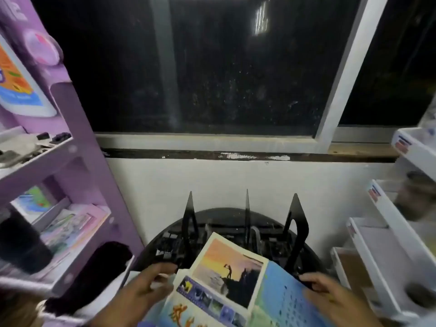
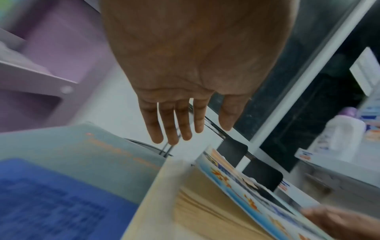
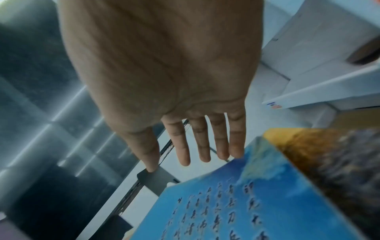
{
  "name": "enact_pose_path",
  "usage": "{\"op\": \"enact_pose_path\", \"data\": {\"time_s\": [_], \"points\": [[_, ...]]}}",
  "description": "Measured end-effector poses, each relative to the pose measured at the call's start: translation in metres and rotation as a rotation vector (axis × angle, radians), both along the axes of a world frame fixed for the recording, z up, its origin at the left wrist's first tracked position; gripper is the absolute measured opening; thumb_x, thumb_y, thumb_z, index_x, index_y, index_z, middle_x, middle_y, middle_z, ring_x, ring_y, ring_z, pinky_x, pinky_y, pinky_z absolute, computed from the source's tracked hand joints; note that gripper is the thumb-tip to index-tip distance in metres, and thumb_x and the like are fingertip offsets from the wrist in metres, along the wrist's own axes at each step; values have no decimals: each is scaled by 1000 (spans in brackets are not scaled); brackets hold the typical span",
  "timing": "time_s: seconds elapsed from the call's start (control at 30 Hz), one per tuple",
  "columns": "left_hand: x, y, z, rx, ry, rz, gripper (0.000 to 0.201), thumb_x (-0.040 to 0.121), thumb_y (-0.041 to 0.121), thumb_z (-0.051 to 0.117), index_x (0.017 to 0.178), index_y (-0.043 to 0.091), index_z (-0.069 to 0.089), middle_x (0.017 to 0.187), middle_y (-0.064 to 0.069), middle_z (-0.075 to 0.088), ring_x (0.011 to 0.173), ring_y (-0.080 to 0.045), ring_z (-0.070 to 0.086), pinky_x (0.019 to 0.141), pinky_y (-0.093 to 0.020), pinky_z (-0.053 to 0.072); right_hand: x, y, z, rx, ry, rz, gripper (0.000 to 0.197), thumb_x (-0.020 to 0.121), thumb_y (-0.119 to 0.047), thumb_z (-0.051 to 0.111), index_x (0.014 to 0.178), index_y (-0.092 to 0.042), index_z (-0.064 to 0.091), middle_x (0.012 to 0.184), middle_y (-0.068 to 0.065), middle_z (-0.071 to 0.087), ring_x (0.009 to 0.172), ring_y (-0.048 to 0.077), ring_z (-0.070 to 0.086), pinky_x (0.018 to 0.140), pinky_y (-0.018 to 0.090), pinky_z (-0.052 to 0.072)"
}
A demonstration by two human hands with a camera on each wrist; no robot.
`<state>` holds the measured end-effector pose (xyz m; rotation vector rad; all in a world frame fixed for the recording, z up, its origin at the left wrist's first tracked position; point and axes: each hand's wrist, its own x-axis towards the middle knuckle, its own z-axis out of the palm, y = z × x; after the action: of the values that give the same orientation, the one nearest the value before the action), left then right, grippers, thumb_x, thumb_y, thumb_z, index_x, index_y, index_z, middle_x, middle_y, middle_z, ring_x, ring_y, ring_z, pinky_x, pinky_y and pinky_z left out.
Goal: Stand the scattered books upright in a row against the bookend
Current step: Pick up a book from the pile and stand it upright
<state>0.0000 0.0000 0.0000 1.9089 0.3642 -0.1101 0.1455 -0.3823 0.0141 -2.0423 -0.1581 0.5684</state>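
Note:
Three black metal bookends [image 1: 296, 232] stand upright on a round black table [image 1: 221, 212]. Several books lie flat and overlapping at the table's near edge: a sunset-cover book [image 1: 232, 267] on top and a blue book with printed characters [image 1: 280, 300] to its right. My left hand [image 1: 160, 277] hovers at the left edge of the pile, fingers straight, holding nothing. In the left wrist view the left hand [image 2: 185, 129] is spread above a grey-blue book [image 2: 82, 154]. My right hand [image 1: 313, 285] rests at the blue book's right edge. In the right wrist view the right hand [image 3: 197, 154] is flat over the blue book [image 3: 246, 203].
A purple shelf unit [image 1: 77, 161] with books stands close on the left, with a dark fuzzy object [image 1: 94, 274] at its foot. White shelves [image 1: 389, 244] crowd the right. A white wall and a dark window [image 1: 212, 67] are behind the table.

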Motion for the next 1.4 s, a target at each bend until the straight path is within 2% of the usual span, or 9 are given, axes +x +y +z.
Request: {"op": "enact_pose_path", "data": {"time_s": [0.07,0.17,0.3,0.53,0.77,0.9,1.03,1.3,1.4], "points": [[20,-9,-2,-82,-36,10,53,72,47,77,119,28,61,114,0,65,104,-11,60,84,-18,49,13,22,-2,-108,-33,119,27,82,-39,71,108,-37,64,117,-16,62,99,-11,56,88,14,46],[47,-16,-5,-73,-4,-122,74,66,61,75,127,27,50,119,3,65,108,-14,61,92,-28,50,19,32,-7,-147,-125,289,29,86,-45,64,114,-45,54,119,-28,57,106,-15,53,95,16,44],[68,-21,-13,-59,99,-236,49,86,42,64,130,33,44,116,0,69,103,-24,67,94,-47,51,20,43,-14,-172,-206,387,40,81,-57,60,118,-43,54,117,-30,61,104,-17,56,95,17,46],[82,-33,-13,189,59,-282,45,93,28,59,133,29,38,101,3,70,74,-11,71,67,-27,56,19,53,-14,-252,-284,357,32,82,-52,66,109,-36,59,106,-17,67,93,0,66,90,31,52],[72,-40,9,437,-79,-251,59,89,33,63,140,28,33,116,3,61,91,-17,67,85,-37,55,17,57,-7,-291,-261,330,37,79,-49,72,104,-22,66,98,-6,74,90,12,70,93,37,52],[65,-46,25,571,-159,-232,64,90,31,62,144,27,28,120,1,58,91,-18,65,81,-32,54,12,59,3,-275,-289,295,39,77,-43,76,99,-12,68,96,4,75,90,20,71,92,39,53],[51,-53,41,637,-265,-186,67,90,26,64,146,26,27,121,-2,55,96,-19,61,82,-30,52,0,58,20,-205,-341,258,36,76,-35,79,97,-8,68,93,6,74,84,20,71,77,30,56],[21,-66,57,279,-441,-32,36,93,14,58,124,23,43,102,2,66,81,-19,69,72,-36,58,-31,52,61,-63,-524,147,30,72,-26,84,90,-13,63,88,5,69,70,18,67,55,26,51],[14,-70,60,80,-512,44,30,92,18,60,120,19,49,102,-6,70,81,-23,71,74,-39,58,-44,51,75,3,-589,160,33,69,-22,85,90,-12,62,93,10,68,75,22,69,68,38,58]]}}
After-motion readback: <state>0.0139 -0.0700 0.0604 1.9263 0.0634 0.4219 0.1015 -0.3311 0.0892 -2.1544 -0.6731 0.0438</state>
